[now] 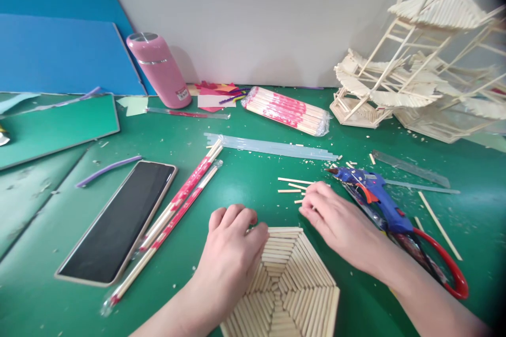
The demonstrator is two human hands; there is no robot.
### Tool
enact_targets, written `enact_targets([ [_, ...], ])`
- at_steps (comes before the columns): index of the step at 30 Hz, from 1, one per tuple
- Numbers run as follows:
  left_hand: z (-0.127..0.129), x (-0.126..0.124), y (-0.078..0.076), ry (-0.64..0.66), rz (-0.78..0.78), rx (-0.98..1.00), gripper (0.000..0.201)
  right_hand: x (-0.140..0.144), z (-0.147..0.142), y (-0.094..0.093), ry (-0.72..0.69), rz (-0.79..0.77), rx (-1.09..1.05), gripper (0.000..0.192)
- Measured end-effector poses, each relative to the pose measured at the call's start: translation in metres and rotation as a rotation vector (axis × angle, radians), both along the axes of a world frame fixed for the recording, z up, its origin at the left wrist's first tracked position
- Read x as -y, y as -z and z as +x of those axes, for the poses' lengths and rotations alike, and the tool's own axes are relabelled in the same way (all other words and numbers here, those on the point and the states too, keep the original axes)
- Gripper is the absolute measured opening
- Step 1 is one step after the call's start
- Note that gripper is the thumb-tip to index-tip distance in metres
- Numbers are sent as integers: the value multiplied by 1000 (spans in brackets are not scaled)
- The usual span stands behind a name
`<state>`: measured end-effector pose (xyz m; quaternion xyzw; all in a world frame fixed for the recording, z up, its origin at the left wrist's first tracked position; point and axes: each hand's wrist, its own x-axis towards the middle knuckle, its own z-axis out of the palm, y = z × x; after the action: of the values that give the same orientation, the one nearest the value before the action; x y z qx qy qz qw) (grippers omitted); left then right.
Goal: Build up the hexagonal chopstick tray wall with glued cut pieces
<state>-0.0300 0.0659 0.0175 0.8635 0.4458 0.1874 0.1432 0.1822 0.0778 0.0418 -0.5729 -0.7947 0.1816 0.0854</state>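
Observation:
An eight-sided panel of wooden sticks [310, 305], laid in rings around its centre, lies at the front of the table. My left hand [233, 253] rests over its upper left edge with curled fingers; whatever they may hold is hidden. My right hand [336, 216] reaches over several short cut sticks [289, 191], fingers closed at the tips around the end of a short stick. Just right of that hand lies a blue hot glue gun [381, 195] with an orange trigger. Red-handled cutters [458, 268] lie partly behind my right forearm.
Translucent glue sticks [272, 147] and a packet of chopsticks [286, 110] lie farther back. Wrapped chopsticks [174, 216] and a phone [118, 221] are on the left. A pink bottle [162, 71] stands behind. A stick-built tower model [411, 63] occupies the back right.

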Motion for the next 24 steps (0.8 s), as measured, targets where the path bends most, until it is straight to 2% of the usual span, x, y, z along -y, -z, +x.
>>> enact_targets([
  [4, 1, 0, -1, -1, -19, 14, 21, -2, 23, 2, 217, 238, -1, 29],
  [7, -2, 0, -1, -17, 10, 34, 20, 1, 42, 3, 323, 338, 7, 33],
  [11, -14, -2, -2, -94, 103, 46, 23, 8, 60, 7, 565, 452, 1, 18],
  [13, -22, -3, -4, -169, 159, 82, 23, 12, 59, 9, 641, 489, -94, 34],
  [15, -27, -2, -8, -227, 181, 123, 21, 16, 48, 10, 563, 504, -204, 41],
  [17, -29, 0, -11, -243, 149, 141, 15, 20, 28, 9, 367, 476, -280, 24],
  [18, -29, 2, -12, -235, 117, 137, 14, 22, 17, 9, 241, 418, -324, 17],
  [20, -26, 7, -13, -220, 50, 106, 17, 26, -5, 11, 67, 283, -366, 15],
  [24, -21, 16, -9, -249, -18, 50, 16, 26, -35, 15, -34, 231, -277, 16],
])
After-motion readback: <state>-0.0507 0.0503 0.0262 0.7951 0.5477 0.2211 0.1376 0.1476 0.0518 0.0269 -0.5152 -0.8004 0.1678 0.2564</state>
